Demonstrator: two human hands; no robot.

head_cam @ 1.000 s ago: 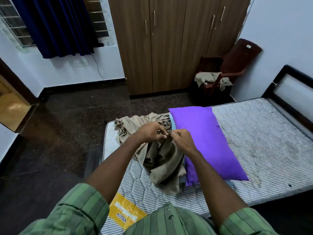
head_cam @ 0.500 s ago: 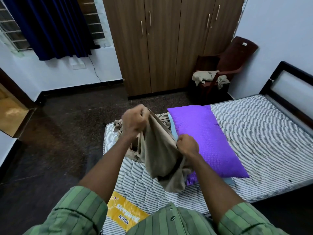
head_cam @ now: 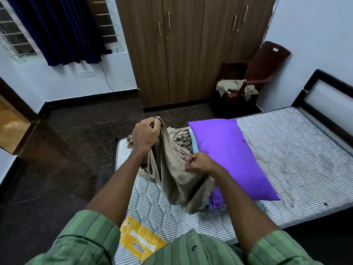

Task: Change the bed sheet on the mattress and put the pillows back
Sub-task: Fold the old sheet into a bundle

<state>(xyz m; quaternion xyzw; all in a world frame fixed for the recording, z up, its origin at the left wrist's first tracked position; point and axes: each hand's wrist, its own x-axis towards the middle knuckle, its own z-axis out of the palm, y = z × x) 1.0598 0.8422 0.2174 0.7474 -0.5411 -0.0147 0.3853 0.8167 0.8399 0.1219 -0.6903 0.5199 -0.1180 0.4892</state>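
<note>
A bare striped mattress [head_cam: 286, 165] lies on the bed frame. A crumpled beige bed sheet [head_cam: 175, 176] sits on its left end. My left hand [head_cam: 146, 135] grips a raised edge of the sheet above the heap. My right hand [head_cam: 200, 163] pinches the sheet lower down, close to the purple pillow [head_cam: 233, 155]. The purple pillow lies on top of a light blue pillow [head_cam: 193, 139], of which only an edge shows.
A brown plastic chair [head_cam: 261, 73] with another beige cloth [head_cam: 232, 87] stands in the far corner. A wooden wardrobe [head_cam: 191, 50] fills the back wall. The dark headboard [head_cam: 322, 98] is at right, dark floor [head_cam: 66, 169] at left.
My left hand has lifted the sheet's edge up and to the left, away from the right hand. My right hand stays low beside the purple pillow, and the sheet now hangs spread between them.
</note>
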